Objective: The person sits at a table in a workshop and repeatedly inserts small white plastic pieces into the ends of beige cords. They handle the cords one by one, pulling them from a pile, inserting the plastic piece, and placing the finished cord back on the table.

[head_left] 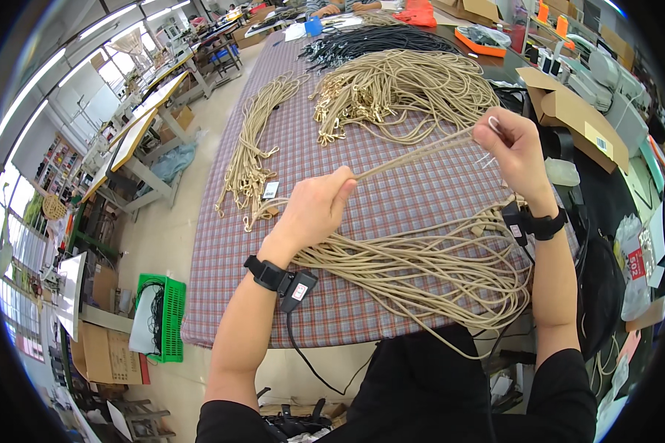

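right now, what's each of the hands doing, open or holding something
Left hand: closed, holding tan cord.
Right hand: closed, pinching tan cord; a thin white loop shows by the thumb.

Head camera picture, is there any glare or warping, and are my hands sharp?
Head view: ceiling tube lights glare white at upper left; head view: fisheye distortion, with a dark rounded rim and blue fringing; head view: left hand, right hand and checked tablecloth look fairly sharp; head view: distant small details are hard to make out.
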The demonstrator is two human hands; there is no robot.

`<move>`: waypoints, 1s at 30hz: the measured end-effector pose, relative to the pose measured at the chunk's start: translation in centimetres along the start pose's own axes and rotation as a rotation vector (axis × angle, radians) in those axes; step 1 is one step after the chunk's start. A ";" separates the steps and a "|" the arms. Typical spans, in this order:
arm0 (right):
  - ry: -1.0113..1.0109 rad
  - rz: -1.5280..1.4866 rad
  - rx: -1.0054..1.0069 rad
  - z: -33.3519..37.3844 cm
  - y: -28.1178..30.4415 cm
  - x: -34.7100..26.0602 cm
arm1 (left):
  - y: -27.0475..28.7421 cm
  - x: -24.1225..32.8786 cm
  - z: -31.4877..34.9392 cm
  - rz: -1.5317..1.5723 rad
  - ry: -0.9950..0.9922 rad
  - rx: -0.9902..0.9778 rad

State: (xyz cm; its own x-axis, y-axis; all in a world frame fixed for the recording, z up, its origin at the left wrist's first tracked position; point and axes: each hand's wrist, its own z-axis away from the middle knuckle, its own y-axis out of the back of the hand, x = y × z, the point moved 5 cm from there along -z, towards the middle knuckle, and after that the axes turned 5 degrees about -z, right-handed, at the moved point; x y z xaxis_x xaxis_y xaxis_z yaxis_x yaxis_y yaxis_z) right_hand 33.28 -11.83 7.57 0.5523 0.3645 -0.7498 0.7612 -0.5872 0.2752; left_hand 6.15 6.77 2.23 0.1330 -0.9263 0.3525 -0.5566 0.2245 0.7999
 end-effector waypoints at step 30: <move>-0.106 -0.016 0.398 -1.6 8.9 6.3 | 2.2 -4.5 0.4 -0.030 0.189 -0.065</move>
State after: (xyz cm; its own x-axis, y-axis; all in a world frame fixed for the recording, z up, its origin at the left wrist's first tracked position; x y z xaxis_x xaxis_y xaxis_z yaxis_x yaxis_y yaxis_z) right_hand 44.11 -13.64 6.23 0.4874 0.3119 -0.8156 0.5674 -0.8231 0.0243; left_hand 3.96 11.28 2.22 0.3038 -0.8608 0.4084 -0.4966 0.2227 0.8389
